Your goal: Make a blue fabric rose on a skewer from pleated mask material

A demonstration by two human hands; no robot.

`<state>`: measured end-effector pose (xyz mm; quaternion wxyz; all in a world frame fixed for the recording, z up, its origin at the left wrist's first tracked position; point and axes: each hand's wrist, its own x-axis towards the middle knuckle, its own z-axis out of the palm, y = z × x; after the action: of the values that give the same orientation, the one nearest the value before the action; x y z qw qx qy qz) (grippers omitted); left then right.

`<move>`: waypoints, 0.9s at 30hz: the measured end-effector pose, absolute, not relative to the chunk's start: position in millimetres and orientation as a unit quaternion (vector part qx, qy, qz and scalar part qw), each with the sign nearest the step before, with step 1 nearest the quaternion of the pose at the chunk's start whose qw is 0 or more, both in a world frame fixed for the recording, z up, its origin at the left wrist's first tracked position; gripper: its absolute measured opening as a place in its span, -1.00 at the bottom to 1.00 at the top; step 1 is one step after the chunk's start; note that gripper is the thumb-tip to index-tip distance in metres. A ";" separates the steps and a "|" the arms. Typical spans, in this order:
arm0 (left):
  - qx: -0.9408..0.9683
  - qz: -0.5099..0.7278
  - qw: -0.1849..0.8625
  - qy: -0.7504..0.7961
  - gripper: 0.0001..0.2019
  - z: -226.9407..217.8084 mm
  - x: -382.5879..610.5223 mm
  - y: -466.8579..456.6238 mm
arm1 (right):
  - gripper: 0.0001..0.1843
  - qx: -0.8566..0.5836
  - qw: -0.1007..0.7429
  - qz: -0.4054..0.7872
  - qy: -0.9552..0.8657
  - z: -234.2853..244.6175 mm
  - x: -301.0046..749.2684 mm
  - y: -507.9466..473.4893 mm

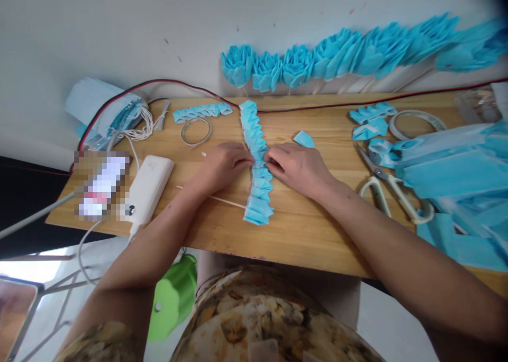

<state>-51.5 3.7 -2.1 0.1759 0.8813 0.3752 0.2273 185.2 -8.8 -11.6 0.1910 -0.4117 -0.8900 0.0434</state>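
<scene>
A long pleated strip of light blue fabric lies lengthwise on the table, its folds overlapping like petals. My left hand pinches its left edge near the middle. Opposite, my right hand has its fingers closed on the right edge at about the same height. A thin white stick runs from under my left forearm to the strip's near end. Just beyond my right hand lies a small folded blue piece. A roll of tape rests behind my left hand, close to a shorter pleated strip.
Blue fabric flowers on sticks lean along the wall. To the right are scissors, another tape roll and stacked blue sheets. A white power bank, a phone and a bagged bundle sit left. A cable crosses the back.
</scene>
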 end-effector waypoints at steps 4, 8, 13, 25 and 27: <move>0.872 0.279 0.173 0.362 -0.79 0.6 -48.2 -0.2 | -0.80 -0.397 0.191 0.047 -0.897 -11.1 186.7 -8.9; 0.884 0.295 0.144 0.332 -0.72 -1.9 -43.5 -1.7 | -0.77 -0.395 0.189 0.043 -0.898 -12.0 187.6 -8.5; 0.896 0.293 0.103 0.318 -0.69 -9.8 -41.4 1.8 | -0.80 -0.392 0.189 0.057 -0.898 -10.8 188.9 -8.4; 0.909 0.246 0.099 0.321 -0.66 -7.0 -40.2 -0.1 | -0.71 -0.410 0.249 0.107 -0.871 -6.5 198.8 -8.8; 0.908 0.243 0.103 0.325 -0.64 -7.0 -39.9 -0.2 | -0.71 -0.414 0.255 0.109 -0.867 -5.6 199.7 -9.6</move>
<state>-39.9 -0.2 -7.0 0.1031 0.9082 0.3251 0.2427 199.7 -9.6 -5.6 0.2546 -0.4136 -0.8674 0.1089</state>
